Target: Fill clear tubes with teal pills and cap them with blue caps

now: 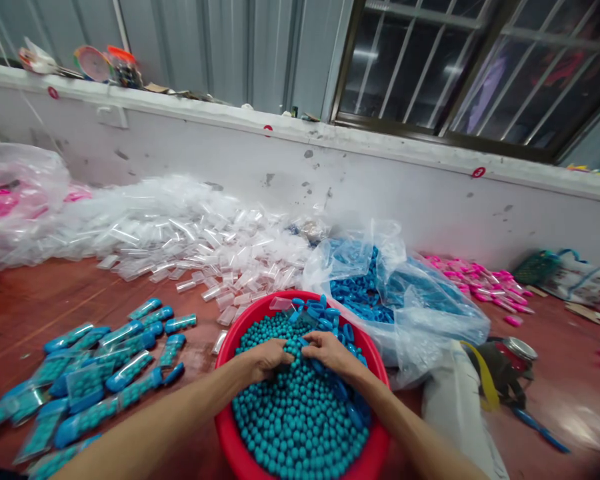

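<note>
A red basin (226,427) is full of small teal balls (300,427), with blue caps (347,333) lying on them along the back and right side. Both hands are inside it, near the middle. My left hand (271,358) has its fingers curled down at the balls, around something I cannot make out. Close beside it, my right hand (329,351) pinches a small blue piece (304,341), probably a cap, between thumb and fingers. A clear tube (281,304) lies at the basin's back edge.
Filled tubes with blue caps (125,337) lie on the red surface at left. Behind is a heap of clear tubes (205,233). A plastic bag of blue caps (365,287) stands behind the basin at right, pink pieces (480,283) beyond it. A white sack (455,407) is at right.
</note>
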`<act>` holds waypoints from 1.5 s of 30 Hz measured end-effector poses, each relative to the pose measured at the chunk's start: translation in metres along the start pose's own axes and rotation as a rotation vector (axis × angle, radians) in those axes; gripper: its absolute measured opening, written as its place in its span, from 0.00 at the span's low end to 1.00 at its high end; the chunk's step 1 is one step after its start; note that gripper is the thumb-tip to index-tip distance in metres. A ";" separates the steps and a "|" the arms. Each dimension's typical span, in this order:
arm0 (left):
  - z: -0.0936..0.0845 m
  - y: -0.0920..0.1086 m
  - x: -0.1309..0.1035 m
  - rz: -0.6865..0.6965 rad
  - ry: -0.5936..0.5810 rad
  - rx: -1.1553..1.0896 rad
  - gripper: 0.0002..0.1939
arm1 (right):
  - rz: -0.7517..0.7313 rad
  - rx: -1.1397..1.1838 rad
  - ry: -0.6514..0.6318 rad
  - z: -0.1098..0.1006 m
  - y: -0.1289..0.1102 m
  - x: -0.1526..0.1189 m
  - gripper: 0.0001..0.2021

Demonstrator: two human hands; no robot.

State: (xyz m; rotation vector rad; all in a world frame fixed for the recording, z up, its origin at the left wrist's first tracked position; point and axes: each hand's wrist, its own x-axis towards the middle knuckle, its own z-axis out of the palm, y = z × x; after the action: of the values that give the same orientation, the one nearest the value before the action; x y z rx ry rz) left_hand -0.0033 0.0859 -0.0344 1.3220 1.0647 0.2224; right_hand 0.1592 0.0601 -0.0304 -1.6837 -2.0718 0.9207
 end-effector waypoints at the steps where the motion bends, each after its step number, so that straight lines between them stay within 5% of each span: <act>1: -0.002 0.001 -0.005 0.016 -0.025 -0.077 0.05 | 0.003 0.046 -0.016 -0.002 0.000 -0.002 0.13; 6: -0.004 0.001 -0.022 0.051 -0.079 -0.315 0.12 | -0.023 0.350 -0.057 -0.004 -0.006 -0.017 0.16; 11: 0.000 -0.004 -0.025 0.124 0.029 -0.383 0.16 | -0.098 -0.078 0.380 0.000 -0.010 -0.022 0.15; 13: 0.001 -0.006 -0.026 0.137 0.045 -0.381 0.18 | -0.109 -0.120 0.436 0.002 -0.012 -0.024 0.16; 20: 0.009 -0.013 -0.028 0.183 -0.012 -0.408 0.20 | -0.100 0.326 0.192 0.008 -0.024 -0.028 0.17; 25: 0.016 -0.013 -0.029 0.258 0.011 -0.457 0.26 | 0.021 0.591 0.231 0.012 -0.024 -0.025 0.14; 32: 0.022 -0.007 -0.037 0.278 0.105 -0.474 0.37 | 0.027 0.707 0.225 0.012 -0.027 -0.025 0.12; 41: 0.025 -0.007 -0.039 0.318 0.122 -0.438 0.32 | -0.065 0.708 0.147 0.004 -0.024 -0.033 0.12; 45: 0.027 -0.006 -0.039 0.318 0.252 -0.375 0.25 | -0.094 0.644 0.177 0.012 -0.026 -0.033 0.11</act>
State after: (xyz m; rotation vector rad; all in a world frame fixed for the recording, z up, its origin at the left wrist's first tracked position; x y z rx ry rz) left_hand -0.0074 0.0397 -0.0234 1.1322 0.9569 0.8060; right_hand 0.1412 0.0228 -0.0176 -1.2575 -1.4969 1.1924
